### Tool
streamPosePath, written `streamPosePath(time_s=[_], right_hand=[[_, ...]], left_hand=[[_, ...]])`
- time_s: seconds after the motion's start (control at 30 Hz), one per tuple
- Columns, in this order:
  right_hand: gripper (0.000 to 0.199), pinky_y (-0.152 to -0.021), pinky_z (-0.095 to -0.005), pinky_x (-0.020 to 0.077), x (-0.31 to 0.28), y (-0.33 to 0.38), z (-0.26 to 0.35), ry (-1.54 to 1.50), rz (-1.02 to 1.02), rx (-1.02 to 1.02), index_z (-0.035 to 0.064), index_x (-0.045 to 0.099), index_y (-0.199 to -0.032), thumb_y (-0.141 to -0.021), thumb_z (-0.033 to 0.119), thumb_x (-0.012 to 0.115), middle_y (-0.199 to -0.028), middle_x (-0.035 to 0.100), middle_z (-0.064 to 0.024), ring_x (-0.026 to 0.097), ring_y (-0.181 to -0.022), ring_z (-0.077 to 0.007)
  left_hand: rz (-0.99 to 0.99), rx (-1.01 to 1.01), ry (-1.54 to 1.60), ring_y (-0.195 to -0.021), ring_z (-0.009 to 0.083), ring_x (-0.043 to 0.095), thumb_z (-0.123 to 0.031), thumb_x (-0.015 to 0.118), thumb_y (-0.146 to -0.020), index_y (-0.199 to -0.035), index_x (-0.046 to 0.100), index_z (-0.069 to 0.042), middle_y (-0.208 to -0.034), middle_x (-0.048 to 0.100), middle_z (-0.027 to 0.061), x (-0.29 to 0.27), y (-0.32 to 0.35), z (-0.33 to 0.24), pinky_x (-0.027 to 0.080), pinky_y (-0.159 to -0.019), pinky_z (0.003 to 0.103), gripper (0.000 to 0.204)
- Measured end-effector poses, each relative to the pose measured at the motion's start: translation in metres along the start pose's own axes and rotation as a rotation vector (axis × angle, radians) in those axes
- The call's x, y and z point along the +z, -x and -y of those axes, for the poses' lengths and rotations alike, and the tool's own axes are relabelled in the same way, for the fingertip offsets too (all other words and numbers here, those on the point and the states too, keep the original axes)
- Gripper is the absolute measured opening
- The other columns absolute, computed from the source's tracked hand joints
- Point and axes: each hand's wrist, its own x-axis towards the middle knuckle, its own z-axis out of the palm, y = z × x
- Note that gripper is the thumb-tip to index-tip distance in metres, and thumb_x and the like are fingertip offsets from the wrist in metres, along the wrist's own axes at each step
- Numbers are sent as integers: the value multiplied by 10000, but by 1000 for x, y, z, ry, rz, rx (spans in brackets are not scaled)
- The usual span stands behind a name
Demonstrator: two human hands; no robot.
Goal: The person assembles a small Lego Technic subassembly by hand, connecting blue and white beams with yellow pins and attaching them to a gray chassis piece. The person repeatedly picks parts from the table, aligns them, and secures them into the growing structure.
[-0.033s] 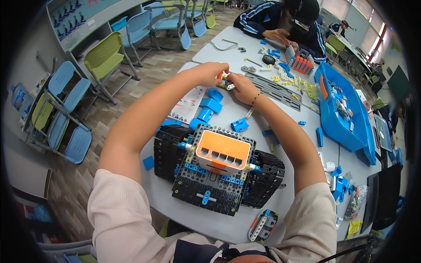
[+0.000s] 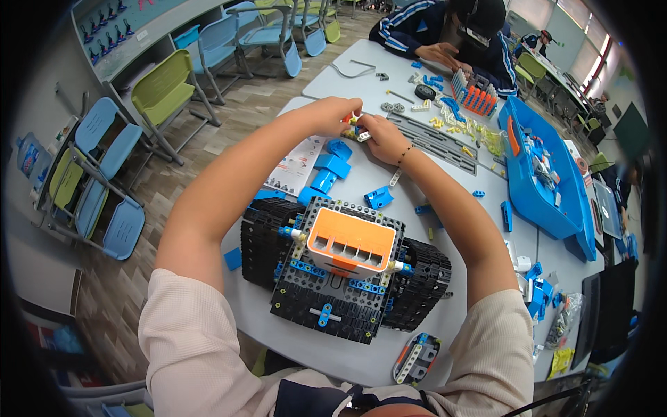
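Observation:
Beyond the tracked model, both my hands close on a small assembly of building pieces with red, yellow and white parts. My left hand grips it from the left, fingertips curled over it. Opposite, my right hand pinches it near a white beam end; the fingers cover much of it. Nearer me, between my forearms, stands the model with two black tracks and an orange-and-white block on top. Blue curved panels lie just below my hands, beside a printed instruction sheet.
A blue storage box with loose parts stands right. Grey beams in a tray, a black wheel and several small pieces lie beyond my hands. Across the table, another person leans over it. A grey-orange part lies near the front edge.

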Motion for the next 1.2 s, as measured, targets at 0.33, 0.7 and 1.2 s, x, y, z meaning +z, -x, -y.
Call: streamPosePath(time_s=[0.33,0.7,1.2], right_hand=[[301,-892,-465,469,-7,-6,3,-54,-31,111,14,524,-1123,-823,-6,535,-1058,631,-218,594,-1034,-388],[193,-786,-430,497,-35,0,5,-172,-243,218,21,592,-1048,-906,150,590,-929,662,-202,643,-886,-380],[278,-714,-384,513,-137,131,12,9,13,513,-8,675,-926,-780,229,664,-819,659,-193,641,-757,-312]], left_hand=[[-150,17,75,-920,392,653,-27,649,-861,-1064,478,-52,-928,670,197,14,-1,8,506,-758,453,266],[-154,24,68,-921,345,646,-79,662,-854,-1182,512,-88,-947,662,170,14,3,9,495,-799,417,361],[-608,7,298,-1221,284,531,-69,619,-828,-1376,460,-60,-1334,512,136,-44,167,-58,399,-1067,433,570]])
